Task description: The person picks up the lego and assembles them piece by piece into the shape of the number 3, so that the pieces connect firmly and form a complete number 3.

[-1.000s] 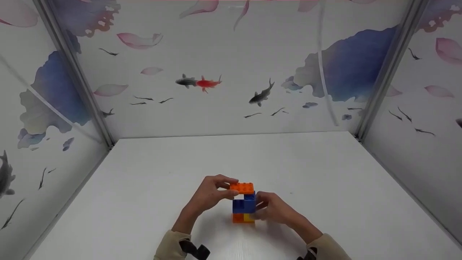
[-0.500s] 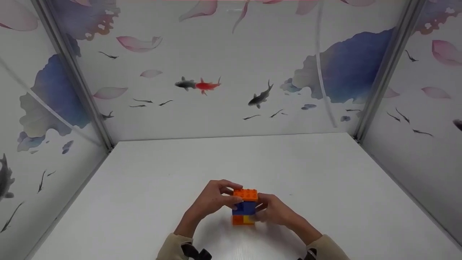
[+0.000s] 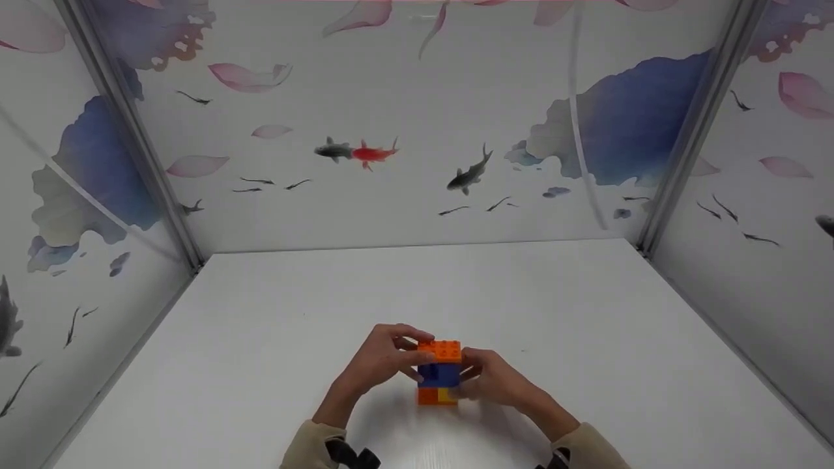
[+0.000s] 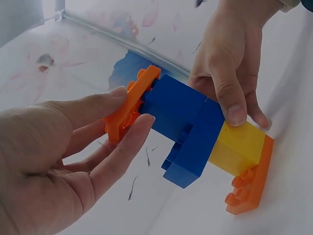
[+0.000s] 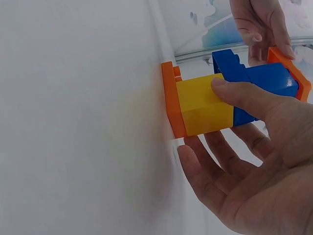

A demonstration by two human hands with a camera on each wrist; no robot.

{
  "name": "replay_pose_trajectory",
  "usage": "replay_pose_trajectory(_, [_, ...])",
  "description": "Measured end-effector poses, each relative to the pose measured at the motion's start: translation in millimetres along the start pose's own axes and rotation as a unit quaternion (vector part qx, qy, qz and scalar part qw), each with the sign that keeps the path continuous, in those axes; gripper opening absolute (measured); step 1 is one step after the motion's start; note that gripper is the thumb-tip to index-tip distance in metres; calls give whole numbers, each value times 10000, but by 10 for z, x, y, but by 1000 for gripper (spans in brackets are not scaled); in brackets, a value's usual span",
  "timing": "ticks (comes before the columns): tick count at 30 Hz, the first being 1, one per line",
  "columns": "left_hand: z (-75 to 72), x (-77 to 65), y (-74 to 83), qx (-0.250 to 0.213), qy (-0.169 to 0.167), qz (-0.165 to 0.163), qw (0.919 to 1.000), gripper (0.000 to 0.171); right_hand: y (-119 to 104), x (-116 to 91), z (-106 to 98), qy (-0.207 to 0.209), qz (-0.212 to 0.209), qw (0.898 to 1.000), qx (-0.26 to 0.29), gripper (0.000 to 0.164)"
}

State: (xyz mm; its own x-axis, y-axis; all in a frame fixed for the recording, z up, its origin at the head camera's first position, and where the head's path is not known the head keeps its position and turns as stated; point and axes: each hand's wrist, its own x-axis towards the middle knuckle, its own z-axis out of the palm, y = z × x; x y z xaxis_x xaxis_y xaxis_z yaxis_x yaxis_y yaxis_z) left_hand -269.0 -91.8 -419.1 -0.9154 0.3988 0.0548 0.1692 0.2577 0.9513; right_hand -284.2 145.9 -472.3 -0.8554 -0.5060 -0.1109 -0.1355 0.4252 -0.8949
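A small tower of toy building blocks stands on the table between both hands. At its foot is a flat orange block [image 4: 254, 188], under a yellow block [image 5: 203, 110]. Above come a flat blue block [image 4: 195, 154] and a thicker blue block [image 4: 178, 110]. My left hand [image 3: 381, 357] pinches another flat orange block [image 3: 447, 350] at the top; a narrow gap with studs shows beneath it in the left wrist view. My right hand [image 3: 498, 380] holds the lower tower, thumb across the yellow block and fingers on its other side.
The white table [image 3: 293, 286] has patterned panels on its back, left and right sides. The back panel [image 3: 404, 208] carries printed fish and petals. Metal posts [image 3: 684, 143] stand at the rear corners.
My left hand has brought the top orange block down and a little right, onto the upper blue block. The right hand keeps its hold, almost unmoved.
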Motion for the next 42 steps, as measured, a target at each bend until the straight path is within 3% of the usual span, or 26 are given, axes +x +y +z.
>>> replay_pose_trajectory(12, [4,6,-11,297,45,116,9995,30,7,-8,0,63,83,9999,-17,52])
replay_pose_trajectory(21, [-44,0,-42,186,-80,135,9997,30,-7,-2,28,141,91,9999,-5,46])
replay_pose_trajectory(34, [-25,14,-21,298,-18,-57,9995,29,-4,-3,6,78,28,10000,-46,43])
replay_pose_trajectory(42, [-47,29,-53,123,-96,-216,9996,28,-4,-7,10,77,52,9999,-53,39])
